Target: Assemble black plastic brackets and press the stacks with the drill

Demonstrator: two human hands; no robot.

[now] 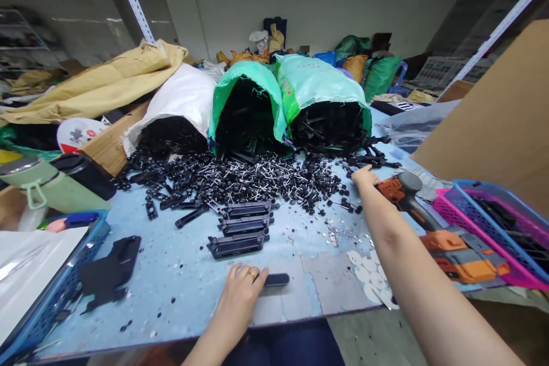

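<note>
Left hand (242, 289): low at the desk's near edge, fingers bent and drawn in close, thumb toward the near side; closed on the left end of a black bar.
Black bar (278, 280): lying flat, its rounded right end sticking out past the thumb, just above the desk's front edge.
Ring (253, 273): on a finger of the left hand.
Right hand (363, 176): arm stretched far forward, fingers at the black parts; how wide it is open, and whether it grips one, I cannot tell.
Black parts (377, 155): in front of the right green bag (323, 83), spilling from its mouth.
Screw pile (274, 180): to the left of the right hand, across the middle of the desk (167, 280).
Long black pieces (240, 244): three in a row, beyond the left hand.
White discs (369, 274): loosely heaped between the black bar and the power drill (446, 243).
</note>
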